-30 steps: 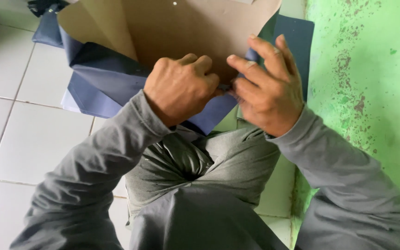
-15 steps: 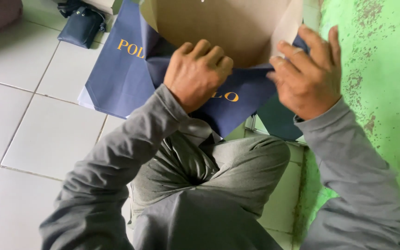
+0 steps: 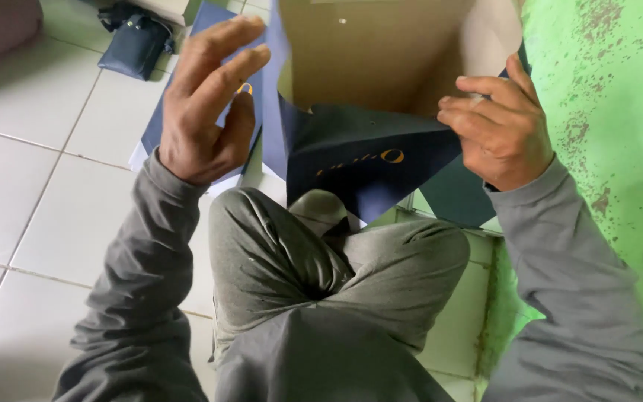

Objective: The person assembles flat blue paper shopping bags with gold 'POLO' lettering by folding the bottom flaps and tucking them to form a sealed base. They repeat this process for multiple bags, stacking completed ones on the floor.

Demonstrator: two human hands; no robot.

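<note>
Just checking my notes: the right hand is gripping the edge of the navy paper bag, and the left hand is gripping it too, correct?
Not quite. The head view shows the right hand pinching the edge of the navy paper bag, but the left hand is raised and open, fingers spread, holding nothing.

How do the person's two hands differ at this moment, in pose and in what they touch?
The left hand is raised and open, fingers spread, holding nothing; the right hand pinches the edge of the navy paper bag. The left hand hangs over the floor tiles, the right beside the green wall. Both wear grey sleeves.
</note>
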